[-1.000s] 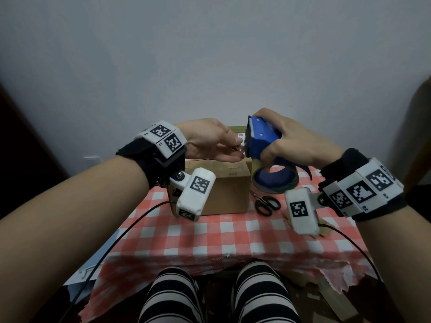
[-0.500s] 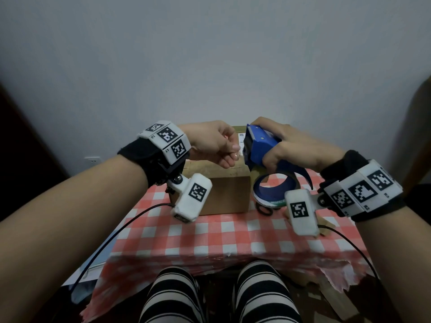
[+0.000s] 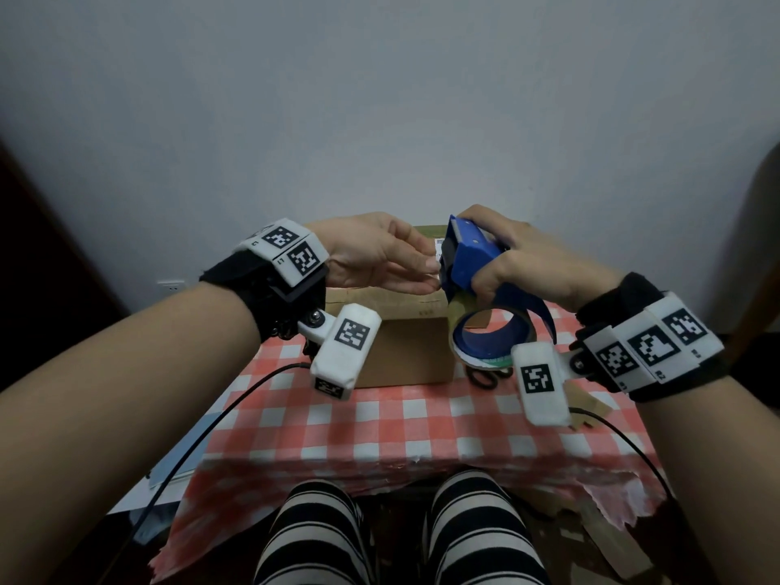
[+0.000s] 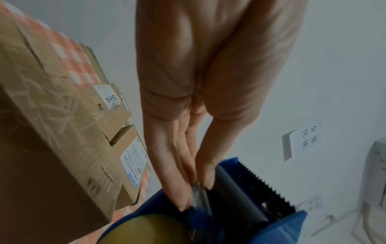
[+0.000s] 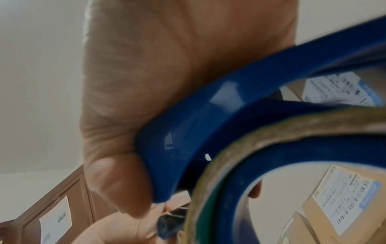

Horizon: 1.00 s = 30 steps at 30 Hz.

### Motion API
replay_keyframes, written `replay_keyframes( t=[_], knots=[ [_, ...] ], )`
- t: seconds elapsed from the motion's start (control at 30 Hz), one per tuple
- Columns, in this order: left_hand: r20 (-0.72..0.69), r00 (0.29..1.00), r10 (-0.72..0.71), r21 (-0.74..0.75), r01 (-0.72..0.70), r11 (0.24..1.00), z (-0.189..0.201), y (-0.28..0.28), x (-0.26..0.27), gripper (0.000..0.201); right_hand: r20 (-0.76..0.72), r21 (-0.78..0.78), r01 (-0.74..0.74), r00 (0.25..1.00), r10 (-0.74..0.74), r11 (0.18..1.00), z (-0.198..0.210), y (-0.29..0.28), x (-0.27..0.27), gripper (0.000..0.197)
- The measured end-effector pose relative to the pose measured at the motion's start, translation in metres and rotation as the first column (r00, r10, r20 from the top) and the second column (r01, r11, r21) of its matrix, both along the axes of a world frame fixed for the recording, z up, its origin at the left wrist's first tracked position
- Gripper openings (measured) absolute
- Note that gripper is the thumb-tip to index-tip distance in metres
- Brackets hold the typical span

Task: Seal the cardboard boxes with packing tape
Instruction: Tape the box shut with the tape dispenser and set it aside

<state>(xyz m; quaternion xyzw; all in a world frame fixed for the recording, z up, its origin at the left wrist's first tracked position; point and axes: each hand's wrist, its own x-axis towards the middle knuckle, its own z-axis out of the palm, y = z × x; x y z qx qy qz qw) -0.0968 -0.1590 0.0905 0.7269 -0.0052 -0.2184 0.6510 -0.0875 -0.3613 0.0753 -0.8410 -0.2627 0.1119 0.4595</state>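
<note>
My right hand (image 3: 498,268) grips a blue tape dispenser (image 3: 466,257) in the air above the right end of a brown cardboard box (image 3: 405,348). The yellowish tape roll (image 3: 489,337) hangs under the hand. My left hand (image 3: 432,274) reaches across the box top to the dispenser's front. In the left wrist view its thumb and fingers (image 4: 179,189) pinch the clear tape end (image 4: 198,196) beside the grey roller and toothed blade (image 4: 269,183). The right wrist view shows the palm wrapped around the dispenser's handle (image 5: 188,132).
The box sits on a red-and-white checkered tablecloth (image 3: 380,420). Black scissors (image 3: 485,378) lie to the right of the box, under the roll. Cardboard scraps (image 3: 589,409) lie at the right. More labelled boxes (image 4: 129,158) stand behind, against the wall.
Half a second ago both hands were lower, with the left curled on the box top. Now the dispenser is raised again and the left fingers are stretched to its front.
</note>
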Motion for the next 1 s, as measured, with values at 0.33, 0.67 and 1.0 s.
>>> replay_keyframes(
  t=[0.33,0.67,1.0],
  knots=[
    [-0.022,0.999,-0.040,-0.028,0.039,0.999,-0.001,0.002,-0.001,0.023,-0.025,0.025,0.015,1.000,-0.015,1.000,-0.001,-0.002,0.001,0.060],
    [-0.035,0.999,-0.001,0.000,0.001,1.000,-0.001,-0.005,0.000,0.013,-0.020,0.003,0.019,1.000,-0.019,1.000,-0.003,-0.005,-0.001,0.058],
    [-0.045,0.999,0.007,0.040,-0.005,0.999,-0.004,-0.007,-0.003,0.014,-0.048,0.043,0.017,0.999,-0.014,0.999,-0.005,-0.009,-0.001,0.055]
  ],
)
